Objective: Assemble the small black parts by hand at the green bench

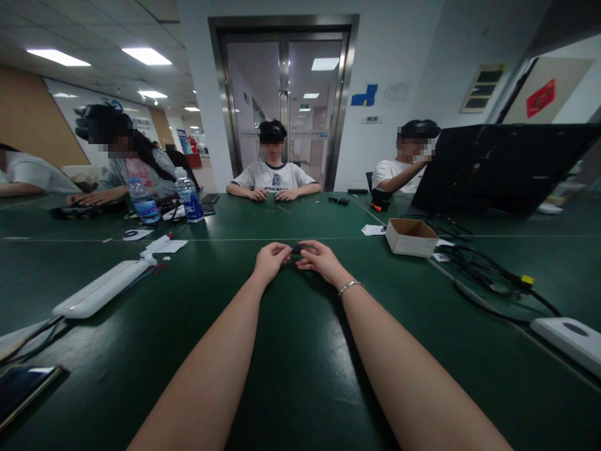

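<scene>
1. Out toward the middle of a dark green table (300, 376), a person's left hand (270, 262) and right hand (322, 258) meet, fingers pinched shut on a small black object (297, 249) held between them; its shape is too small to tell.
2. An open cardboard box (410, 237) sits to the right, black cables (488, 275) beyond it.
3. A long white power strip (101, 289) lies left; two plastic water bottles (190, 199) stand farther back.
4. Three other people sit along the far edge.

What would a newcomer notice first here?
Both bare arms stretch to the middle of the green table, where the left hand and right hand pinch a small dark part between them. To the right sits an open cardboard box, with a tangle of black cables beyond.
</scene>
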The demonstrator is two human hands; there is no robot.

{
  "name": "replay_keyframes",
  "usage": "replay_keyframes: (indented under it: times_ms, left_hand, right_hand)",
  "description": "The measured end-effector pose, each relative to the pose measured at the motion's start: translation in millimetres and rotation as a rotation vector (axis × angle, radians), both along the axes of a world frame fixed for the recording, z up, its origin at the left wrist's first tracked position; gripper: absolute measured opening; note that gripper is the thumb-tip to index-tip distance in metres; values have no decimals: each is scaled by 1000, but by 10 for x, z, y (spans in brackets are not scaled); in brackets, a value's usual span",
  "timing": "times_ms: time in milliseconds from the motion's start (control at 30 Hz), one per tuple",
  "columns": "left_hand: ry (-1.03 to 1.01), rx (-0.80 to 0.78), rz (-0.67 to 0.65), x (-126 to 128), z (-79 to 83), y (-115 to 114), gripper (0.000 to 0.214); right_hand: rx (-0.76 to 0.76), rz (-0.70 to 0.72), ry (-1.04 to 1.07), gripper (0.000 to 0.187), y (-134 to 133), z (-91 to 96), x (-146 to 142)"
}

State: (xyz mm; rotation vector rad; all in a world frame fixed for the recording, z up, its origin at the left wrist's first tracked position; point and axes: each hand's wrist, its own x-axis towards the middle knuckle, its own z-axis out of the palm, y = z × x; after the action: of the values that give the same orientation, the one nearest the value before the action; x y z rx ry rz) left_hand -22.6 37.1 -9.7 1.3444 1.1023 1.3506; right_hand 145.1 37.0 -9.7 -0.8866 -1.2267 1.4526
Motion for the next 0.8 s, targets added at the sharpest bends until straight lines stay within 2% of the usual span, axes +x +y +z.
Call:
replay_keyframes:
  times_ms: [167,300,433,567,700,800]
  left_hand:
    - [39,-109,19,20,39,1,20]
    - [75,-156,12,1,40,16,23]
    - [145,-127,-3,-21,3,37,31]
    - [313,-70,9,-28,-30,63,43]
    - [517,-71,61,-39,-18,82,57]
    - [564,-69,73,-43,7,75,60]
  right_hand:
    - [-2,11,0,25,4,-16,5]
    - [7,34,-5,26,6,-21,9]
    - [9,50,-16,26,0,-10,13]
    - [5,81,-12,26,-6,3,27]
    - [32,130,7,29,-8,4,42]
    - [35,141,17,31,-18,9,48]
